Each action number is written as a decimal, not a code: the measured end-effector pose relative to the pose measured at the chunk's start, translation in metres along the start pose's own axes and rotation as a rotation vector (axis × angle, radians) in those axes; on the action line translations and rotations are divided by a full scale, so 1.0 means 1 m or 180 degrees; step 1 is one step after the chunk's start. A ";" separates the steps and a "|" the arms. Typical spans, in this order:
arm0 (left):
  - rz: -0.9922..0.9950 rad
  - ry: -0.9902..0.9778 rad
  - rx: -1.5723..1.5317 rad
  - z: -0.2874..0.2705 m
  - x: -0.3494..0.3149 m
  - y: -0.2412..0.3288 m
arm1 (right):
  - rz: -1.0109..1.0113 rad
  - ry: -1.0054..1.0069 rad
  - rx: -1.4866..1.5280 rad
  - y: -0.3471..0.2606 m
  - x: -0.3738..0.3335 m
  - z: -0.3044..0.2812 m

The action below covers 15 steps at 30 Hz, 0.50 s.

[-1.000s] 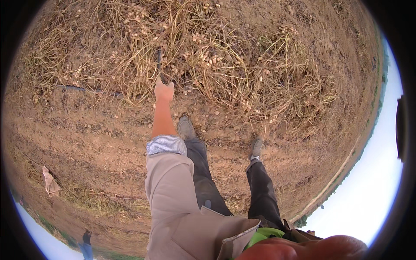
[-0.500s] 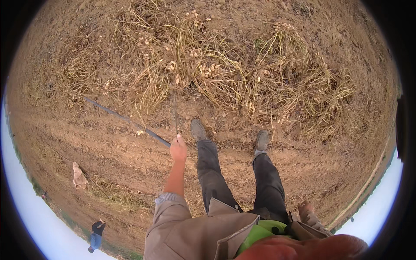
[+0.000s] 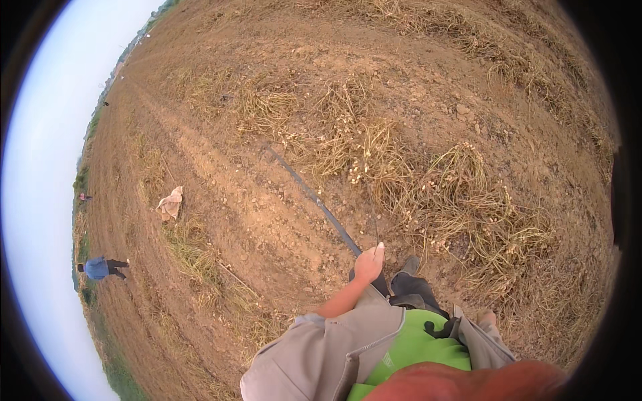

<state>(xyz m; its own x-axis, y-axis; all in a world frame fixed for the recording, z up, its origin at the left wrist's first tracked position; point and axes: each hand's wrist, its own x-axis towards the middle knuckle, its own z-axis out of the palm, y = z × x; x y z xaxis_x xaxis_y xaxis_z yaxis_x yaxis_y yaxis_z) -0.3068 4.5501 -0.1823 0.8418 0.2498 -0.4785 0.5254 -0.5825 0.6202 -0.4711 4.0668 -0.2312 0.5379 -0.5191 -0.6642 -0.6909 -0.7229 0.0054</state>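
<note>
My left hand (image 3: 368,264) is closed in front of my body. A long dark pole (image 3: 314,198) runs from it across the soil to the far left. A thin dark rod (image 3: 376,228) sticks out by the thumb; whether it is joined to the pole I cannot tell. Beyond the hand lie pulled peanut plants (image 3: 461,194), dry stems tangled with pale pods. Low on the right, beside my jacket, only a small part of my right hand (image 3: 488,317) shows, its fingers mostly hidden.
A pale cloth sack (image 3: 170,204) lies on the furrowed soil at left, with dry straw (image 3: 190,250) near it. Farther left a person in a blue top (image 3: 100,267) stands in the field. More plant rows (image 3: 481,40) stretch across the upper right.
The view has swung left, bringing in more field and the standing person. My left hand now appears farther right, still closed, with the pole and rod at it.
</note>
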 end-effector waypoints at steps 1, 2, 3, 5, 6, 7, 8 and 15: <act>0.0118 -0.0008 0.0317 0.002 -0.014 -0.001 | 0.0062 0.0056 0.0000 0.009 0.003 -0.005; 0.0052 0.0087 0.0382 -0.001 -0.023 -0.007 | -0.0005 0.0007 -0.0264 0.019 0.005 -0.007; -0.0013 0.0197 0.0438 -0.010 -0.026 -0.017 | 0.0126 0.0118 -0.0038 0.031 0.007 -0.007; -0.0100 0.0542 0.0639 -0.032 -0.030 -0.039 | 0.0143 0.0117 -0.0090 0.056 0.011 -0.001; -0.0178 0.0706 0.0791 -0.041 -0.036 -0.050 | 0.0179 0.0120 -0.0138 0.069 0.012 0.005; -0.0128 0.0847 0.0813 -0.051 -0.042 -0.059 | 0.0222 0.0111 -0.0167 0.084 0.011 0.009; -0.0182 0.0852 0.0882 -0.061 -0.050 -0.064 | 0.0249 0.0115 -0.0192 0.096 0.012 0.012; 0.0300 0.1343 -0.1866 -0.038 -0.202 -0.015 | 0.0369 -0.0065 -0.0580 0.175 0.032 0.017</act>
<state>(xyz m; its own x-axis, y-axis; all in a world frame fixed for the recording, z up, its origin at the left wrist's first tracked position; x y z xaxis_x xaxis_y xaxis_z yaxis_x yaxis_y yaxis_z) -0.4798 4.5377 -0.0714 0.8006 0.5649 -0.1996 0.3287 -0.1355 0.9347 -0.5829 3.9314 -0.2649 0.4488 -0.5955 -0.6663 -0.6479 -0.7304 0.2163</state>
